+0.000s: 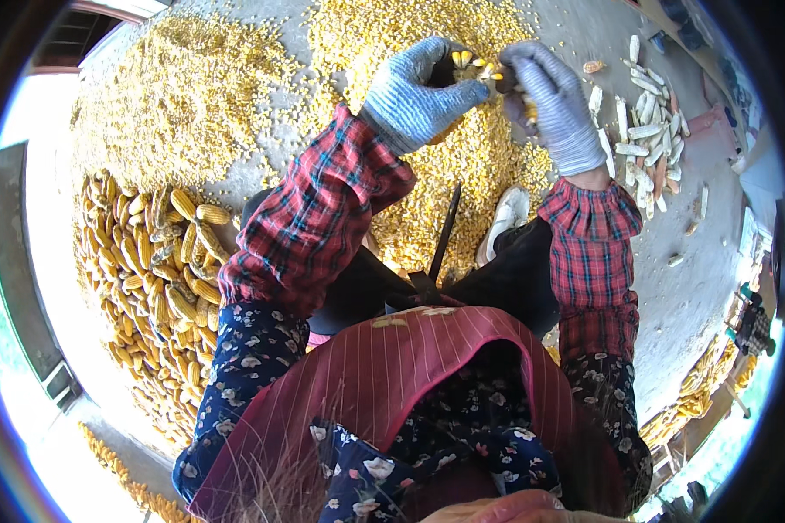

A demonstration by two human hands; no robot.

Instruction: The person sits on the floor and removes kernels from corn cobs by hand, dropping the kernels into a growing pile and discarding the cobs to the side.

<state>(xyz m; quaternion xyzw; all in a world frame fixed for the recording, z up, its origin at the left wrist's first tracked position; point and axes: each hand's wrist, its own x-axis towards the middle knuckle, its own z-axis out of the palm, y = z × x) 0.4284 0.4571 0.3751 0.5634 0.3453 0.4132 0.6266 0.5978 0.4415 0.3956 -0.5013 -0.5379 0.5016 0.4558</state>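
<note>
My left hand, in a blue knit glove with a dark palm, holds a partly stripped corn cob between thumb and fingers. A few yellow kernels stand out at the cob's end. Close by on the right is my right hand in a greyish glove, fingers curled inward at the cob's end. Some yellow shows among those fingers, but what they hold is partly hidden. Beneath both hands spreads a pile of loose corn kernels. Between my knees a dark, narrow pointed bar juts out over the kernels.
Unshelled corn ears are heaped at left, below a second kernel pile. Bare cobs lie on the concrete floor at right. A white shoe rests beside the kernels. More corn is at lower right.
</note>
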